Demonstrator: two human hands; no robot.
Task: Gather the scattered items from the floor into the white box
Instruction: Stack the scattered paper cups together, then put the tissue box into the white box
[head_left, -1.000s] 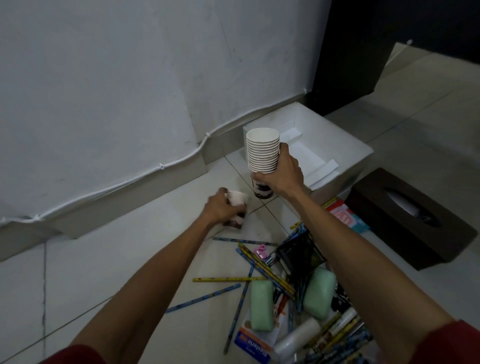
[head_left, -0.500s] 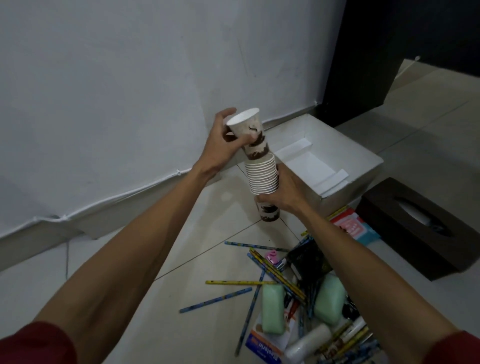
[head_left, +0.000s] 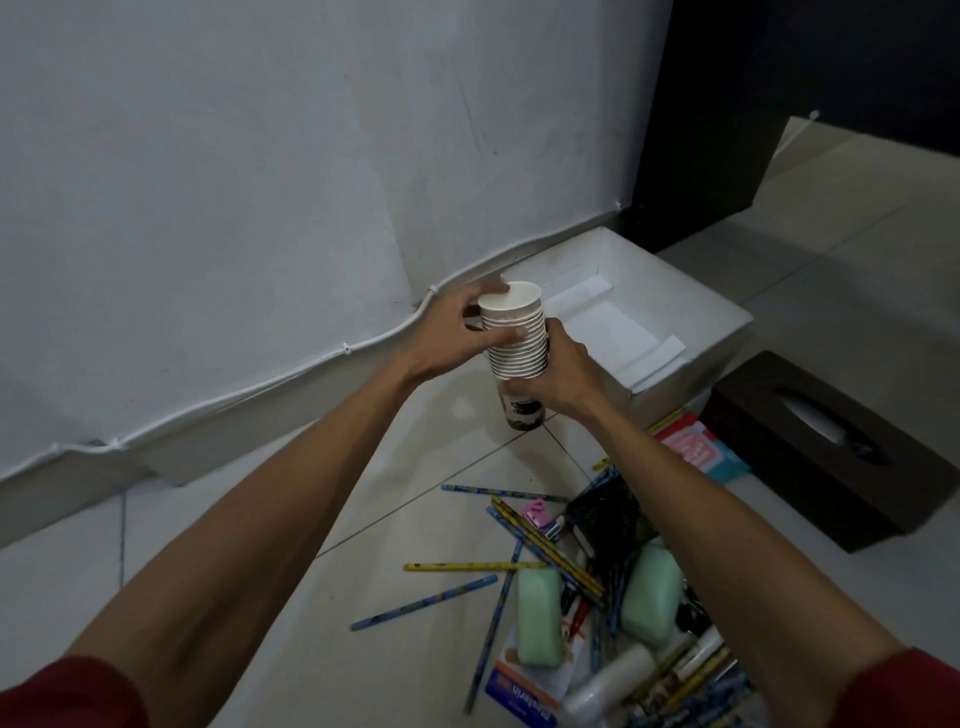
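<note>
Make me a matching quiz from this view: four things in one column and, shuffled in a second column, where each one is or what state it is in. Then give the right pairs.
Column one:
1. stack of paper cups
2. white box
3. tissue box
4. yellow pencil

Column two:
A. lying flat on the floor tiles beside the clutter
B. gripped by the left hand and the right hand
C. open, standing by the wall
D. dark brown, on the floor at the far right

Pairs: 1-B, 2-C, 3-D, 4-A.
</note>
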